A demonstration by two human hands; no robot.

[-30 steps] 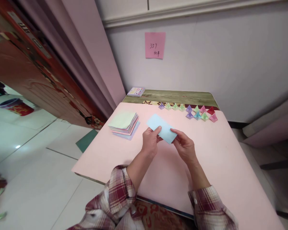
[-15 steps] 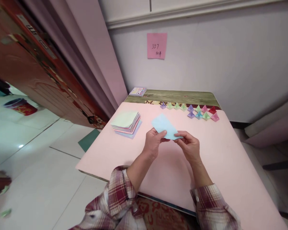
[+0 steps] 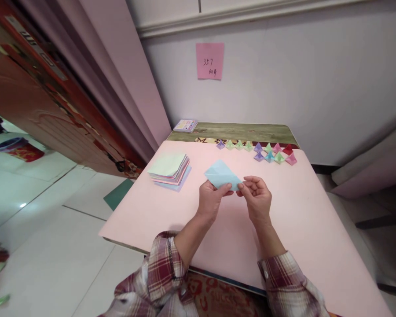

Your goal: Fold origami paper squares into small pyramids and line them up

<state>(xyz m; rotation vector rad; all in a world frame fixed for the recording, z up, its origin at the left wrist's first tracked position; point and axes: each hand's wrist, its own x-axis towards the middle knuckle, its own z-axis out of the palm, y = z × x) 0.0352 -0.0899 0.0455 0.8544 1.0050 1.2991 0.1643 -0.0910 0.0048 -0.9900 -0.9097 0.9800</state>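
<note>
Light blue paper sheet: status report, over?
Hands: left hand and right hand both pinch the folded light blue paper sheet over the pink tabletop. Stack of pastel paper squares apart to its left; small folded paper shapes beyond.

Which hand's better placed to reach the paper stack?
Left, probably: the left hand sits nearer the paper stack; the right hand would have to cross over the blue paper that both pinch.
</note>
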